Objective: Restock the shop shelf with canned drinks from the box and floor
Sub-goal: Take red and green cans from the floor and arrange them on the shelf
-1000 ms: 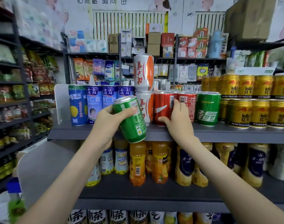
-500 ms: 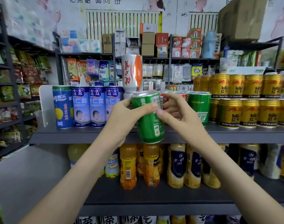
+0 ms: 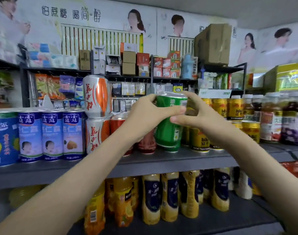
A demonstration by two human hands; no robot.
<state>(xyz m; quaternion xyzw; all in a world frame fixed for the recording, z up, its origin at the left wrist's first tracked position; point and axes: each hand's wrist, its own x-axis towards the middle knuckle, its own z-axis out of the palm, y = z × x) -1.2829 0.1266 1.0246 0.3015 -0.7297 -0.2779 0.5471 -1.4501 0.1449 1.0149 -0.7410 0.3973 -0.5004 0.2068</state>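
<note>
Head view: left hand and right hand both clasp green can above shelf.

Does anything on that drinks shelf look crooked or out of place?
Yes. The upper silver-and-orange can leans left on the can below, the only stacked pair in that row. The green can in both hands, left and right, is not yet set down.

Poster-covered wall behind dark metal racks, cardboard box on top.
</note>
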